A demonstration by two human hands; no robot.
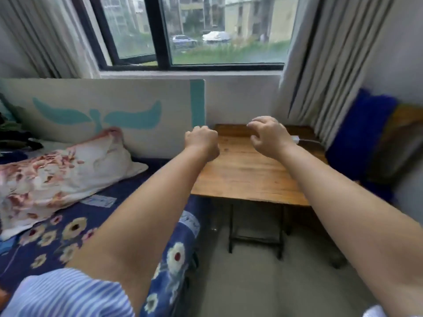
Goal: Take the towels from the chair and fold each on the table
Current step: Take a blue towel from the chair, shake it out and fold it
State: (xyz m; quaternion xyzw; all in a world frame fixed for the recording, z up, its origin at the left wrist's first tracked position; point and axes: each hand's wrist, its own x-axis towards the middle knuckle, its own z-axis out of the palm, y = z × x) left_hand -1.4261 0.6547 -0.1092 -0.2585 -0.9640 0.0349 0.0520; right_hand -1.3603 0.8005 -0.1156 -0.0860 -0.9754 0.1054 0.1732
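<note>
Mid-frame over table: left hand fisted, empty; right hand fingers loosely curled, empty. Blue towel on chair at right, blurred, partly cut off.

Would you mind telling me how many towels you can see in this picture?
1 for certain: a blue towel draped over the chair at the right, beside the wooden table. More may lie under it or outside the picture; the view is blurred there.

head view: worn at head height | faced forward and down | both forearms seen close | wooden table and window seen beyond
</note>
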